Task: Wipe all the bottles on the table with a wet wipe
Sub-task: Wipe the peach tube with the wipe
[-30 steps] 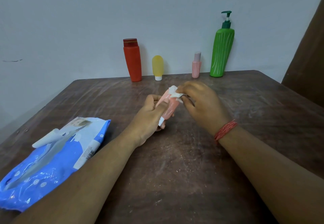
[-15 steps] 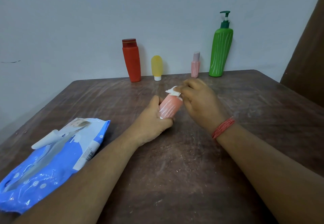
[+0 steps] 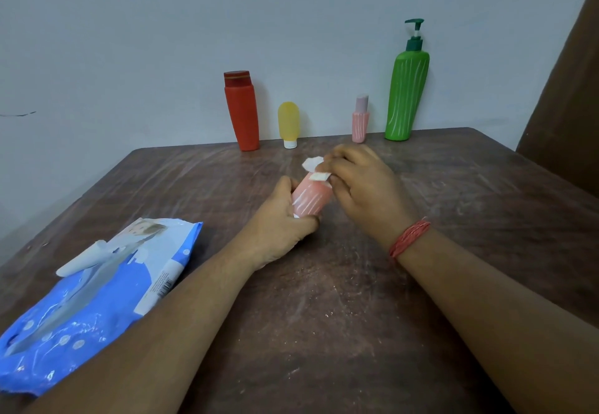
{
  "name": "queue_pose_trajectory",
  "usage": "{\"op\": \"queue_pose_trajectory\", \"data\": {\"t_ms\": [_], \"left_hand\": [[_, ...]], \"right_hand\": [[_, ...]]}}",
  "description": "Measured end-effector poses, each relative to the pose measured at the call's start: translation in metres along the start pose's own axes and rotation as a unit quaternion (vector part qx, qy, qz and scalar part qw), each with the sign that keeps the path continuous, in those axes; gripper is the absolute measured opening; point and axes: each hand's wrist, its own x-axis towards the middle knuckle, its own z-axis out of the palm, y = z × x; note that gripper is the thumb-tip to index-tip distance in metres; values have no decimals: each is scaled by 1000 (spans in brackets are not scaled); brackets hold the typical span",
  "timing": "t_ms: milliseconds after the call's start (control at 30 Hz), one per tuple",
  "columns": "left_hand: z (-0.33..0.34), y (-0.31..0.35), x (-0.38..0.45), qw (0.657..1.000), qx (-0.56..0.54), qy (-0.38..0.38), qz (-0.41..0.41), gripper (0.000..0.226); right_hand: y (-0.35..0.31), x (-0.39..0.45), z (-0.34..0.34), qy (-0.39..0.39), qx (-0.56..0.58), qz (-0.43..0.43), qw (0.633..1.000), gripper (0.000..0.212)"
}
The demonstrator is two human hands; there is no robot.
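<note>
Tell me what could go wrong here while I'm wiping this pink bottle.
The left hand grips only the lower end of the pink bottle, so rubbing by the right hand might twist it loose. The wet wipe is a small wad and may miss patches. Reaching later for the back row, an arm could tip the tall green pump bottle.

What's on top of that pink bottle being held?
A white wet wipe, pinched there by the right hand. It covers the pink bottle's top end, so that is hidden.
</note>
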Motion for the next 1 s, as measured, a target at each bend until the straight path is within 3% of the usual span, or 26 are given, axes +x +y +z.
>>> {"op": "queue_pose_trajectory", "data": {"t_ms": [133,267,400,533,667,833,933,1000], "left_hand": [[-1,1,-2,1000,-27,10,4,42],[0,1,-2,1000,-4,5,-2,45],[-1,1,-2,999,-32,14,-8,42],[0,3,-2,1000,8,1,-9,42],[-1,4,-3,1000,-26,10,-9,41],[0,4,-2,1000,22,-1,-2,39],[-2,5,-4,1000,0,7,6,37],[-1,6,-5,1000,13,4,10,37]], "right_hand": [[-6,-4,5,-50,15,-76,996,28],[0,0,5,2,6,-6,1000,28],[-6,-3,7,-61,17,-70,996,28],[4,-1,4,-2,9,22,1000,26],[-3,-4,6,-72,29,-51,996,26],[3,-1,1,-12,22,30,999,27],[-5,-3,3,-74,28,-52,995,28],[-1,-3,2,-61,3,-53,997,29]]}}
